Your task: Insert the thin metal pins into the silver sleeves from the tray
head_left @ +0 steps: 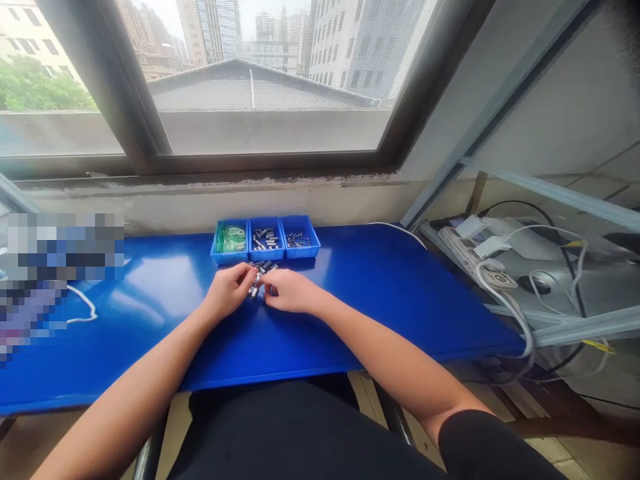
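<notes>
My left hand (231, 288) is closed in a pinch above the blue table. Close beside it, my right hand (289, 291) has curled fingers, its fingertips meeting those of the left. Whatever small piece they hold is too small and too covered to name. Several short, shiny metal cylinders (268, 267) lie in a loose pile on the table just behind and between the fingers; part of the pile is hidden by the hands.
Behind the pile, three joined blue bins hold a green plastic bag (233, 239), short metal cylinders (265, 239) and thin metal pins or screws (297, 240). The blue table (400, 293) reaches the window wall. White cables and a power strip (493, 272) crowd a right-hand shelf.
</notes>
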Available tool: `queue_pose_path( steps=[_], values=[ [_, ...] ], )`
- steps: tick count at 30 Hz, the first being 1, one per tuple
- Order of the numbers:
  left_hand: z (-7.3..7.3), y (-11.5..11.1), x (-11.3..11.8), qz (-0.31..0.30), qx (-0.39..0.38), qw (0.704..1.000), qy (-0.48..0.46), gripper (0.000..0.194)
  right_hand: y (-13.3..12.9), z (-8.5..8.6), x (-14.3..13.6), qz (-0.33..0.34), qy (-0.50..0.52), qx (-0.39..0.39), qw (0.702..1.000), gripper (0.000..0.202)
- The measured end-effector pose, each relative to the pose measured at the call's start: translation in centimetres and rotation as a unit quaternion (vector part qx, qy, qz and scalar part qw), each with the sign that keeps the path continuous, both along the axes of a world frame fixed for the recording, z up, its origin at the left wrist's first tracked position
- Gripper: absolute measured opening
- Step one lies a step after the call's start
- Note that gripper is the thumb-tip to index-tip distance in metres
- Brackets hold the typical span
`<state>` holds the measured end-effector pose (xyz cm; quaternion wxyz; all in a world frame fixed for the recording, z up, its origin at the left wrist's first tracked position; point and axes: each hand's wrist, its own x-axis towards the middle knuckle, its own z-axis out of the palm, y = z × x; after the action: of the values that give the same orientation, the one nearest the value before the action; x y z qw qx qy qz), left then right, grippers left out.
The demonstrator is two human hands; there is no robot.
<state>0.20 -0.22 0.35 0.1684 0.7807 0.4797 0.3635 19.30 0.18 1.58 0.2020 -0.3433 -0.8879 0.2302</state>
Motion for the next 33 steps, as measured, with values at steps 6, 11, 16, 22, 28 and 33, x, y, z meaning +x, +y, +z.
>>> queue_pose_path(
  steps=[6, 11, 16, 22, 28, 33],
  values=[
    [0.2, -0.2, 0.2, 0.004, -0.005, 1.000, -0.016, 0.027, 0.2, -0.1, -0.3, -0.044, 0.133, 0.052, 0.989, 0.017],
    [0.2, -0.2, 0.2, 0.001, -0.011, 1.000, -0.018, 0.024, 0.2, -0.1, -0.8, -0.131, 0.258, -0.004, 0.957, 0.012],
    [0.1, -0.1, 0.2, 0.013, -0.019, 1.000, -0.017, 0.022, 0.7, -0.5, -1.0, -0.201, 0.373, -0.095, 0.901, 0.015],
    [0.0, 0.0, 0.2, 0.027, -0.024, 0.999, -0.014, 0.020, 1.7, -1.5, -1.0, -0.198, 0.413, -0.167, 0.873, 0.021],
    [0.0, 0.0, 0.1, 0.044, -0.015, 0.999, -0.009, 0.023, 1.1, -1.3, -1.2, -0.191, 0.404, -0.179, 0.876, 0.021],
    [0.0, 0.1, 0.0, 0.046, -0.013, 0.999, -0.017, 0.025, 1.0, -1.5, -1.4, -0.196, 0.404, -0.180, 0.875, 0.023]
  ],
)
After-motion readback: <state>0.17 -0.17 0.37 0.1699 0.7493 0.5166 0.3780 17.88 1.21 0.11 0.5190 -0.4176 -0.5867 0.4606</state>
